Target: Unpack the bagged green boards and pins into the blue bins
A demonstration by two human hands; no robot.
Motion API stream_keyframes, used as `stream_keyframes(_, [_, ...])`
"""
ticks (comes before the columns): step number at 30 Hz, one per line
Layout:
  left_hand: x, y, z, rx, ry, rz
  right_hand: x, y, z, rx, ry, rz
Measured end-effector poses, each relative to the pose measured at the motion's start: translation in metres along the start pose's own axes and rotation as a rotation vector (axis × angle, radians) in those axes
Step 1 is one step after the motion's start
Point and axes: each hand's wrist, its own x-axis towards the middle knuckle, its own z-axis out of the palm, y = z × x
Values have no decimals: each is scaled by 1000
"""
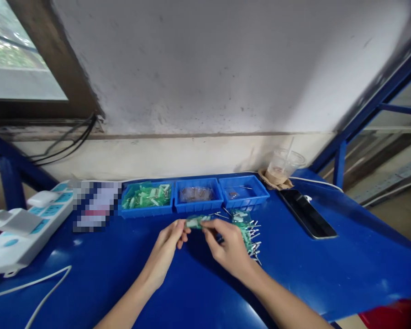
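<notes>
Between my two hands, above the blue table, is a small green packet (194,222) with something whitish inside. My left hand (173,235) pinches its left end between thumb and fingers. At its right end, the thumb and fingertips of my right hand (226,240) close on the packet. A pile of green packets with silvery metal pins (249,235) lies just right of my right hand, partly hidden by it. Behind my hands stand a blue bin of green packets (147,197), a blue bin of clear bags (198,195) and a blue bin with a few small parts (243,192).
A white power strip (30,228) with plugs and a white cable (51,276) lie at left, near a blurred paper (97,205). At right are a black phone (308,214) and a plastic cup (282,165) on a brown holder. The wall (208,155) rises behind.
</notes>
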Motion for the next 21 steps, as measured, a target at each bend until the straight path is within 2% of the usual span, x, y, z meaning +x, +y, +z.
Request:
stream_keyframes(2, [1,-3,-2,-43,-22,-46,-2,0,1,28,-42,-49])
stream_keyframes(4, [2,-5,-3,36,7,26,-1,-1,1,62,-74,-33])
stream_keyframes(6, [1,-5,-3,178,66,205,1,-2,0,114,-79,23])
stream_keyframes(9, [-2,-3,-2,423,94,512,6,-2,-2,181,-58,152])
stream_keyframes(11, [-3,0,-2,557,102,650,8,0,-2,207,-64,249])
stream_keyframes(14, [-10,4,2,721,167,721,8,3,0,228,-50,298])
stream_keyframes(16, [-29,6,12,771,190,694,8,5,1,170,13,224])
stream_keyframes(17, [-43,5,20,769,163,662,7,5,2,112,48,162])
stream_keyframes(18, [-60,2,30,742,72,634,7,6,2,49,71,93])
stream_keyframes(21, [-119,-13,64,609,-422,403,6,9,1,-63,37,-109])
